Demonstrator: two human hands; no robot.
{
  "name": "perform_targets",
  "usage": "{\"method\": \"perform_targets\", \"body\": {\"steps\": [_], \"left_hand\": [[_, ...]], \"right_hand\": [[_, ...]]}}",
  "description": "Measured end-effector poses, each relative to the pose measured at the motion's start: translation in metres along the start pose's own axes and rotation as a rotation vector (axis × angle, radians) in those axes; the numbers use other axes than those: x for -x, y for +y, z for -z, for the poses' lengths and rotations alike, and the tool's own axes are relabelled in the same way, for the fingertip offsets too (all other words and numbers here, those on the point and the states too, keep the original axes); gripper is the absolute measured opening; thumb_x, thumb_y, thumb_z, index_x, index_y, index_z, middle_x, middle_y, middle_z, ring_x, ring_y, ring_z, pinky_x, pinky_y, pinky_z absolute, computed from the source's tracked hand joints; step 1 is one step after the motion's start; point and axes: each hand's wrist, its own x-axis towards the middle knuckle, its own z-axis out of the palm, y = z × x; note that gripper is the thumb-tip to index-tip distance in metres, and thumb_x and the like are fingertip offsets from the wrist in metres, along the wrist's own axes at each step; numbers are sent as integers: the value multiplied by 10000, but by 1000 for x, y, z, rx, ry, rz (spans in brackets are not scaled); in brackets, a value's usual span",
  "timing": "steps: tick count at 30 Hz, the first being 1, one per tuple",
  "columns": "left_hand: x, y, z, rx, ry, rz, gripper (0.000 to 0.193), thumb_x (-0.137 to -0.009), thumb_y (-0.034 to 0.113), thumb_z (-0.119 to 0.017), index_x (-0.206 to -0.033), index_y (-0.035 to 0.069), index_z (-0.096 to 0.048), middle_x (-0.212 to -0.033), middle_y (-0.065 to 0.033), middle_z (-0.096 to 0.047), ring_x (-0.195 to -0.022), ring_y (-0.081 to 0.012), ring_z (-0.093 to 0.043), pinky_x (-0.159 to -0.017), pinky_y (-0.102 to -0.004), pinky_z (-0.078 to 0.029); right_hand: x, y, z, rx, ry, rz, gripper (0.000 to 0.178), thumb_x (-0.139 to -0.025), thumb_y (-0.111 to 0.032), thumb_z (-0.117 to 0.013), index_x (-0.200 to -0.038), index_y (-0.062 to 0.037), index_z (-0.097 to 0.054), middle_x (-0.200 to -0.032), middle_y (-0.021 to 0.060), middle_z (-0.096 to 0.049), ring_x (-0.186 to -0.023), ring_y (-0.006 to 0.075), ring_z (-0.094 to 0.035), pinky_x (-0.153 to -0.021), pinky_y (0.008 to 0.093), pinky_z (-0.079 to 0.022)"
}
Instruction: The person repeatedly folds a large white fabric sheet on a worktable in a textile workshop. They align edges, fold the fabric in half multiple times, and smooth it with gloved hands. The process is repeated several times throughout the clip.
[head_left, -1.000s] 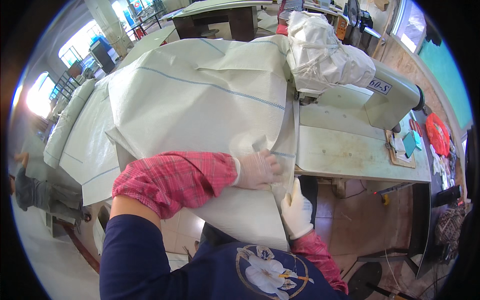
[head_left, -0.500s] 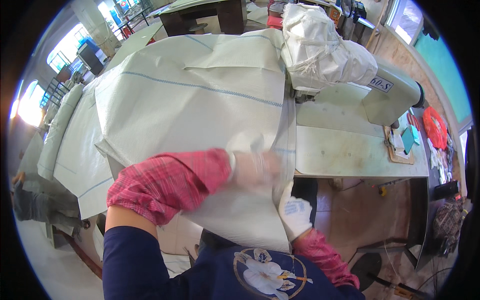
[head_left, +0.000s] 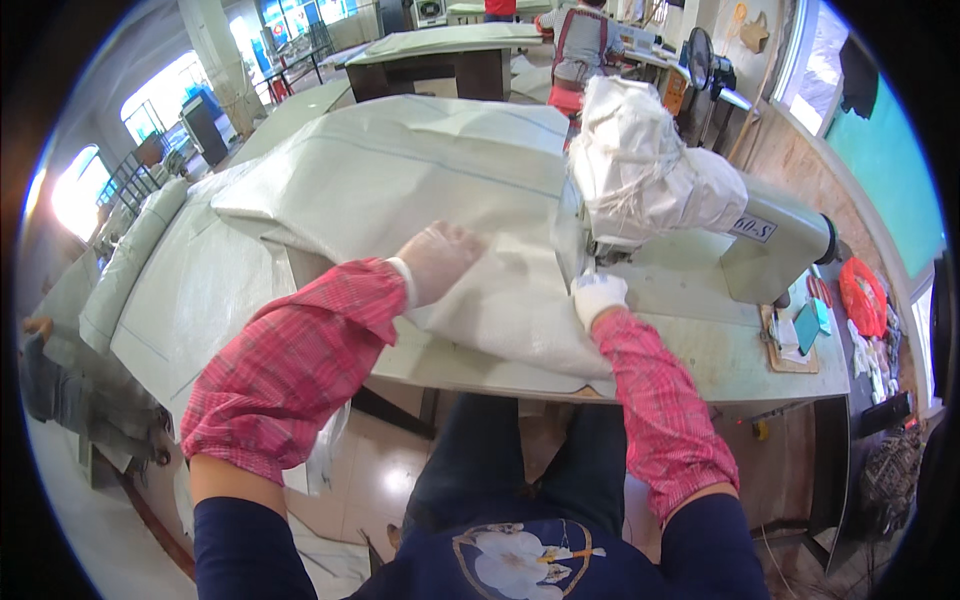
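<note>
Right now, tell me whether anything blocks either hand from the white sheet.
Nothing visible does. The right hand is at the right edge of the white sheet, just below the wrapped machine head in the picture. The left hand is over or on the sheet; blur hides the exact contact.

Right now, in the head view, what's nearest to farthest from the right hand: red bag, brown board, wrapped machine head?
1. Wrapped machine head, just beyond the right hand.
2. Brown board, right.
3. Red bag, farther right.
</note>
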Motion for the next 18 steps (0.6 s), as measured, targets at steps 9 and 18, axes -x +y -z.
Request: {"method": "perform_targets", "body": {"steps": [9,18], "left_hand": [[-162,23,-61,302,48,-235,509,-798,131,-606,-1304,118,-550,-1363,-133,-535,-1390,-271,-366,-1145,-477,-276],[79,81,167,312,-319,-616,151,-753,256,-639,-710,115,-673,-777,-107,-666,-674,-278,-653,-651,-407,-523]], "right_hand": [[0,-1,-9,-226,-7,-321,298,-954,-172,-434,-1005,-38,-696,-890,146,-710,-927,339,-679,-822,528,-489],[52,-1,12,-206,274,323,274,-869,-230,-560,-1051,-68,-684,-1162,145,-585,-1172,340,-484,-1031,544,-314]]}}
